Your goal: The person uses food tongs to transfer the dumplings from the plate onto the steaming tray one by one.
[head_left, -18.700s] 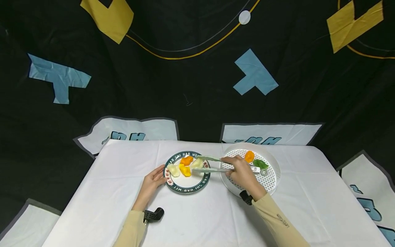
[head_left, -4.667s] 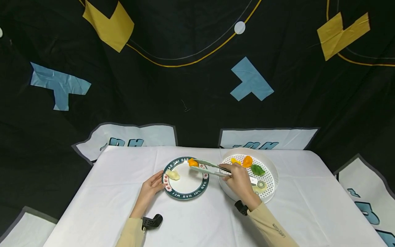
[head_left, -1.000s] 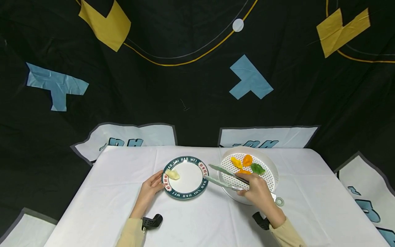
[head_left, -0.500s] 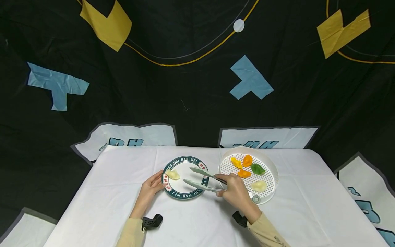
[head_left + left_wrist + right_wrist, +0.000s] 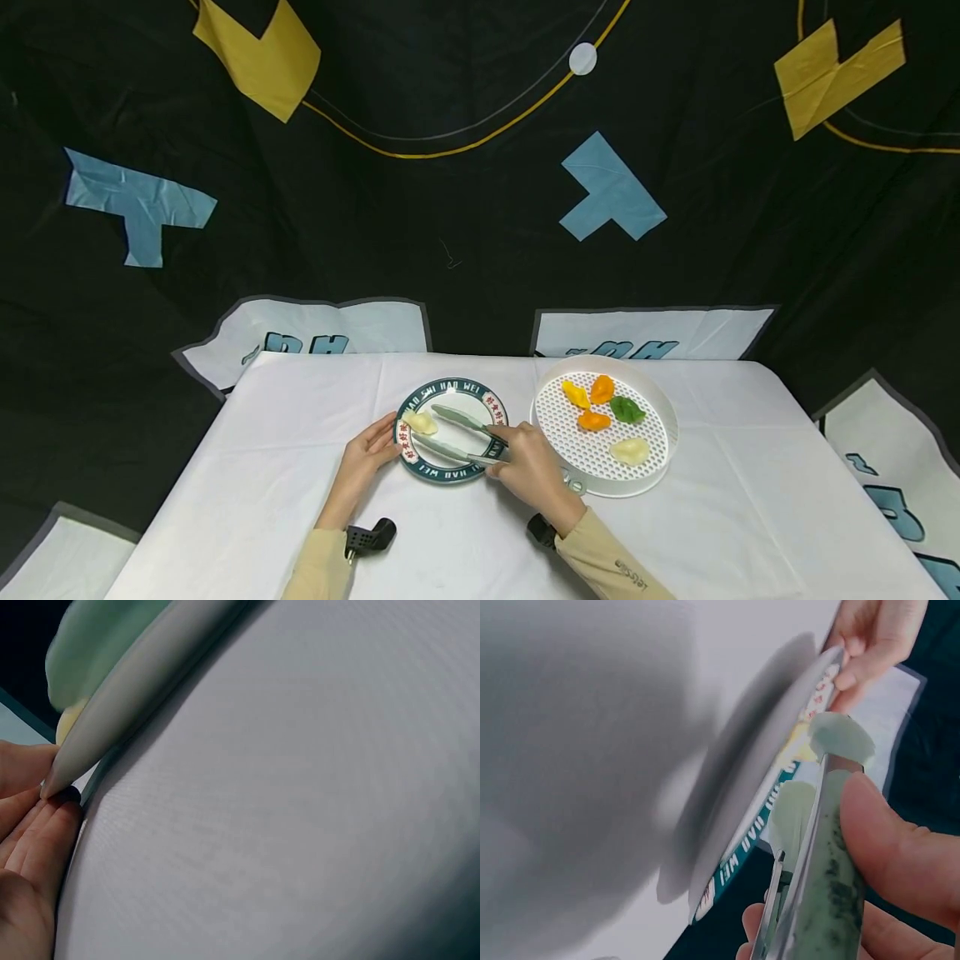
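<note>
My left hand (image 5: 365,458) pinches the left rim of a white plate (image 5: 442,476) with a green lettered border. One pale yellow, dumpling-like piece (image 5: 420,422) lies at the plate's left side. My right hand (image 5: 534,468) grips metal tongs with pale green tips (image 5: 448,451). Over the plate the tongs are spread, one tip on either side of the pale piece's right end; whether they touch it I cannot tell. The left wrist view shows thumb and fingers on the plate rim (image 5: 127,697). In the right wrist view, the thumb (image 5: 889,840) presses the tongs' handle.
Right of the plate stands a round white perforated tray (image 5: 551,437) with a raised rim. On it lie yellow (image 5: 575,395), green (image 5: 627,410) and pale (image 5: 630,452) pieces and two orange ones (image 5: 594,421). A white cloth (image 5: 720,500) covers the table.
Earlier, several pieces lay on the plate; the tongs took an orange one, now on the tray with yellow and pale ones. In the last second the tongs moved left over the plate.
</note>
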A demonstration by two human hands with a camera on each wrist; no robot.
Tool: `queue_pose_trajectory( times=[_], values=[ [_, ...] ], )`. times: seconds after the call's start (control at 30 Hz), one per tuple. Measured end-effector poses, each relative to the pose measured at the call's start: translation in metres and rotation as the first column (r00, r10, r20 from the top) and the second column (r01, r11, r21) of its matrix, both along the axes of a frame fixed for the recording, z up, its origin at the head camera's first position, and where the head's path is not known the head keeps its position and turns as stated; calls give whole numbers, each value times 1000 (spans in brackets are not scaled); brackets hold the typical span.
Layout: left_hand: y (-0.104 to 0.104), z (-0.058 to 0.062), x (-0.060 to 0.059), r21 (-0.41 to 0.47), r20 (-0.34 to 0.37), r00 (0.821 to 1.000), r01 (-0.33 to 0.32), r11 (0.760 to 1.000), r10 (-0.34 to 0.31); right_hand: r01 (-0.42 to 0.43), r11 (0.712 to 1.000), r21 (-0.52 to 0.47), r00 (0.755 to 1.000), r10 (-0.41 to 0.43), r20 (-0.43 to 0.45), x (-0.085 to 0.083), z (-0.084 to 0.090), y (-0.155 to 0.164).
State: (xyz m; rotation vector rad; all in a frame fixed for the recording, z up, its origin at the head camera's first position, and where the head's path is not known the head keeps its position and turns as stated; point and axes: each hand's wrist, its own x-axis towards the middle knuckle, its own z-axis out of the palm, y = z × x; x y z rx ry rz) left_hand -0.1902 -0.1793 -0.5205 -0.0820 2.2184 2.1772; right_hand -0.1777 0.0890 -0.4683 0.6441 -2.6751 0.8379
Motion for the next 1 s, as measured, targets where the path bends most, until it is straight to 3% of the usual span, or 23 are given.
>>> queue_pose_trajectory(
  times=[0.33, 1.0],
  values=[
    [1, 4, 0, -22, -9, 1000, -7, 1000, 7, 48, 998, 43, 999, -48, -19, -9, -5, -17],
    [0, 1, 0, -14, -16, 1000, 0, 1000, -1, 59, 998, -24, 994, -61, -90, -8, -8, -12]
  ],
)
